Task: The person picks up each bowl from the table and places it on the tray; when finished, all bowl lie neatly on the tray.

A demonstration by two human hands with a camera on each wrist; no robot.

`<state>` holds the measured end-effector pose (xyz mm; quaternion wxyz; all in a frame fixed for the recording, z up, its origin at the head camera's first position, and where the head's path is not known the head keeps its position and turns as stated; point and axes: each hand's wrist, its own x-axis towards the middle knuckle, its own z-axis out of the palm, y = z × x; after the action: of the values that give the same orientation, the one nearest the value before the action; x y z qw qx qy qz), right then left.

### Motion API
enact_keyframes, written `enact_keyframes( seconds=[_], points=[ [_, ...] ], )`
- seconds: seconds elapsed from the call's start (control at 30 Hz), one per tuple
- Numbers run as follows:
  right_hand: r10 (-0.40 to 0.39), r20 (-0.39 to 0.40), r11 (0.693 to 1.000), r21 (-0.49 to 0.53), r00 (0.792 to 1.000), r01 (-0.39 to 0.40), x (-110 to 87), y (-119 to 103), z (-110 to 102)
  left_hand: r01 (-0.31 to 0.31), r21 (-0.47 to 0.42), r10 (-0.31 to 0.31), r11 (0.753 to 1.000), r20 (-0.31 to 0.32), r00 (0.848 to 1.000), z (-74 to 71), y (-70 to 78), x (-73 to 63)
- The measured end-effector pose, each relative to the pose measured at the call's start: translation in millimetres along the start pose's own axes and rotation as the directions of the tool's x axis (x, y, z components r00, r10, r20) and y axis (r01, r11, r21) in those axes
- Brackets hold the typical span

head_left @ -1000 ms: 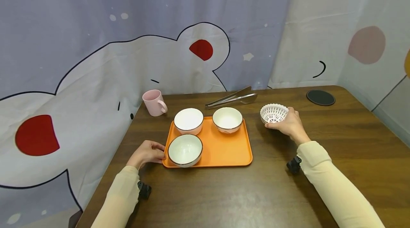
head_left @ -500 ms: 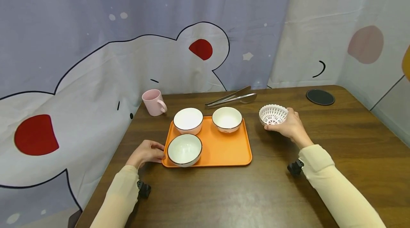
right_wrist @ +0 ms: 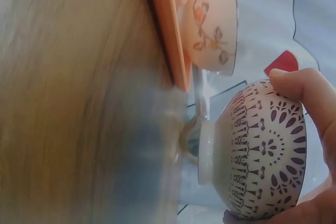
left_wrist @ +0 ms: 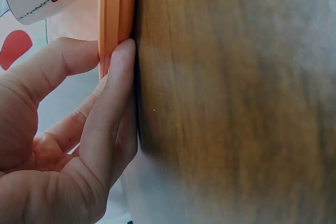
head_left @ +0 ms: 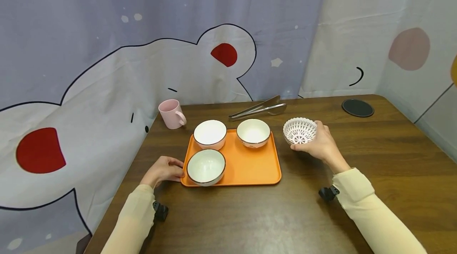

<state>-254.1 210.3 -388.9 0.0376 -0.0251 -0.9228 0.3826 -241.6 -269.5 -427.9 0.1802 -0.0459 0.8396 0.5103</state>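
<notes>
My left hand [head_left: 164, 171] pinches the left edge of an orange tray [head_left: 253, 168]; in the left wrist view the thumb and fingers [left_wrist: 123, 59] lie on either side of its rim. Three bowls stand on this tray: a white bowl [head_left: 210, 132] at back left, a second bowl [head_left: 253, 131] at back right, and a dark-rimmed bowl [head_left: 206, 166] at front left. To the right of the tray, my right hand [head_left: 323, 145] grips a scallop-edged patterned bowl [head_left: 299, 131] by its rim. The right wrist view shows this bowl's dark-printed side [right_wrist: 262, 156], with its foot raised off the table.
A pink mug [head_left: 172, 114] stands at the table's back left. Metal tongs [head_left: 258, 109] lie behind the tray. Toward the back right corner is a round black coaster [head_left: 358, 108]. A printed curtain [head_left: 143, 71] hangs behind the wooden table [head_left: 228, 218].
My right hand has moved slightly left and toward me with the patterned bowl, whose opening has tipped a little. The left hand and the tray have stayed in place.
</notes>
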Motion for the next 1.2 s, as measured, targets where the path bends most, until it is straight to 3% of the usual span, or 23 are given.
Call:
enact_keyframes(
  seconds=[0.63, 0.8, 1.2],
  points=[
    [-0.132, 0.048, 0.991, -0.005, 0.990, 0.132, -29.4, -18.1, 14.3, 0.005, -0.005, -0.005, 1.000, -0.006, 1.000, 1.4, 2.7, -0.9],
    [-0.154, 0.075, 0.988, 0.010, 0.985, 0.153, -34.0, -23.7, 18.7, -0.012, -0.017, 0.012, 1.000, 0.022, 1.000, -0.5, 1.0, -0.3],
    [-0.171, 0.107, 0.985, 0.034, 0.979, 0.169, -48.0, -35.4, 33.3, -0.013, -0.014, 0.013, 1.000, 0.017, 1.000, 0.2, -0.3, -0.3]
  ],
)
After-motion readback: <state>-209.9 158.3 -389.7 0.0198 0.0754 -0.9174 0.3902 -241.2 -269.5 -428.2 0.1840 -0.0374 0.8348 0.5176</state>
